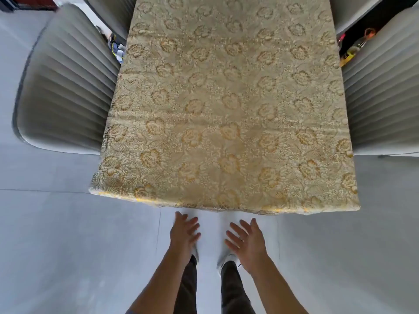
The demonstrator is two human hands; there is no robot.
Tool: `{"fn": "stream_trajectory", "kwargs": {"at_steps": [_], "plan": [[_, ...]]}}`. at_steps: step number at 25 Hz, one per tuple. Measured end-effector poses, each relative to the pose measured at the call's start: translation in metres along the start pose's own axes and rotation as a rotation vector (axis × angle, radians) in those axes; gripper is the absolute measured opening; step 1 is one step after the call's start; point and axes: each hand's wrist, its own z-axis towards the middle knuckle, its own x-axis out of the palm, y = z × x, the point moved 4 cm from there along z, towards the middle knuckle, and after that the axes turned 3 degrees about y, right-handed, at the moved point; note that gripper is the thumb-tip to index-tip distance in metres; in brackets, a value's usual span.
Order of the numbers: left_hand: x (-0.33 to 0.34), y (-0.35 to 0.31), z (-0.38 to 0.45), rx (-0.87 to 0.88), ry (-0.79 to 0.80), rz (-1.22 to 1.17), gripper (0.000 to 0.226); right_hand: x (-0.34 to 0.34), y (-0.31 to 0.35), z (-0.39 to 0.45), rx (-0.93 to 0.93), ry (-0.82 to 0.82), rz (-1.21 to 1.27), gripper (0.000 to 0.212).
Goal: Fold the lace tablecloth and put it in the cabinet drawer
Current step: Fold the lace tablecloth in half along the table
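One lace tablecloth (226,114) lies spread flat over the whole table, its near hem hanging at six o'clock, so nothing is folded yet. I hold my left hand (184,235) and right hand (248,242) open and empty just short of that hem, apart from it, likely ready to take the edge; ribbed chairs (68,87) flank the table at nine and three.

A: The light is bright, soft and even; the pale grey tiled floor (68,234) looks almost washed out near the bottom centre.

B: Shadows?

A: Faint ones only, in the grooves of the grey ribbed chair back (68,87) on the left. The gold floral lace tablecloth (226,109) shows no hard glare.

B: Sharpness?

A: Slightly soft overall, with motion blur at the top left corner. Wide-angle distortion bows the chairs and the cloth's edges outward.
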Motion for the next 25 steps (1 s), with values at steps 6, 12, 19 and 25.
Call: {"fn": "stream_trajectory", "kwargs": {"at_steps": [6, 12, 19, 25], "plan": [[0.009, -0.015, 0.043, 0.059, 0.132, -0.608, 0.063, 0.002, 0.021, 0.046, -0.013, 0.027, 0.489, 0.074], [-0.034, -0.022, -0.006, 0.24, -0.16, -0.427, 0.022, -0.005, 0.038, -0.002, -0.204, -0.192, 0.452, 0.023], [0.017, -0.163, -0.087, 1.028, -0.333, 0.155, 0.015, 0.041, 0.156, -0.094, -0.994, -0.45, -0.191, 0.019], [0.114, -0.234, -0.048, 1.181, -0.344, 1.296, 0.059, 0.129, 0.254, -0.056, -1.171, -0.322, -1.218, 0.052]]}}
